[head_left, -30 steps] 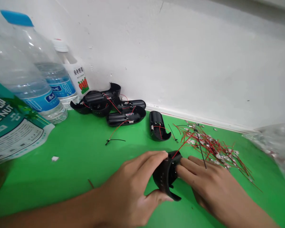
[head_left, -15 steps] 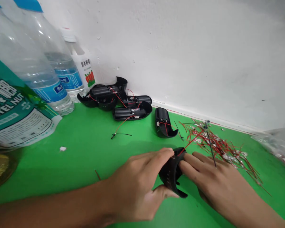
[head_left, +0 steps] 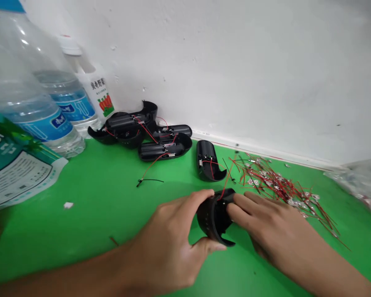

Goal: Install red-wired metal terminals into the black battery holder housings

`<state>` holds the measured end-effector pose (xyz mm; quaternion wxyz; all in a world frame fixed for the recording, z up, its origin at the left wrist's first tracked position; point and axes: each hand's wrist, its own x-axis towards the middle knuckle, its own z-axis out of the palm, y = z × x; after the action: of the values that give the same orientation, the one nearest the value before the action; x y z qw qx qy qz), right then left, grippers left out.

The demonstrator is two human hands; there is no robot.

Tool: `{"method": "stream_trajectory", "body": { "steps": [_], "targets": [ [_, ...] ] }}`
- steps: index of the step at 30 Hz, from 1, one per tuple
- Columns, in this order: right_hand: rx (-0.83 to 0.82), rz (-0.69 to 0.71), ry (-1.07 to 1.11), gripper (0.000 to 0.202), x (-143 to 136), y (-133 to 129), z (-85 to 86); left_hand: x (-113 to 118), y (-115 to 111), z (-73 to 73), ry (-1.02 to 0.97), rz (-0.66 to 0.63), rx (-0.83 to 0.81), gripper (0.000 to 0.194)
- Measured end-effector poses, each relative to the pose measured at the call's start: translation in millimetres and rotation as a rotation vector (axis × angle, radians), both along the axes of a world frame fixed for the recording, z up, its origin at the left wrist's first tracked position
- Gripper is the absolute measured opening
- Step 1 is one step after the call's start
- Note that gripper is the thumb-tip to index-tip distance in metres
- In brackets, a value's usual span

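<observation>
A curved black plastic housing (head_left: 205,218) is tilted above the green table, its hollow side turned to the right. My left hand (head_left: 176,239) grips its outer wall, fingers over the top and thumb beneath. At the right rim, my right hand (head_left: 266,222) reaches the bent fingertips into the hollow; its thumb and what the tips press on are hidden. A red wire (head_left: 225,185) rises from the top of the housing toward a blurred small dark part (head_left: 236,149). Just behind, another black housing (head_left: 205,153) with wires lies on the table.
Several black housings (head_left: 167,150) with red wires are grouped near the wall. A pile of red wires with small metal tabs (head_left: 281,181) lies at right, beside a clear plastic bag (head_left: 355,181). Bottles (head_left: 49,128) and a green packet (head_left: 24,165) stand at left on the green table (head_left: 105,218).
The view has shifted slightly, so most things sit further left. Both hands stay on the housing, which appears turned a little; the black wire no longer shows over my right hand.
</observation>
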<state>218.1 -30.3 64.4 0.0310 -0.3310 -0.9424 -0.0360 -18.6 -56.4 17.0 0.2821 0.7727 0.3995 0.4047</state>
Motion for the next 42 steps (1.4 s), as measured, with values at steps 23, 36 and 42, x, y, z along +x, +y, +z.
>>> {"method": "stream_trajectory", "body": {
  "steps": [23,36,42],
  "targets": [
    [-0.018,0.02,0.003,0.043,2.2,-2.6,1.5,0.4,2.1,2.0,-0.046,-0.064,-0.012,0.067],
    [0.054,0.075,-0.068,0.039,-1.8,2.0,1.1,0.3,1.5,2.1,-0.033,-0.042,-0.034,0.059],
    [0.035,0.004,-0.084,0.04,-0.6,-2.0,3.4,0.1,3.1,-0.1,-0.036,-0.014,-0.05,0.073]
  ]
}}
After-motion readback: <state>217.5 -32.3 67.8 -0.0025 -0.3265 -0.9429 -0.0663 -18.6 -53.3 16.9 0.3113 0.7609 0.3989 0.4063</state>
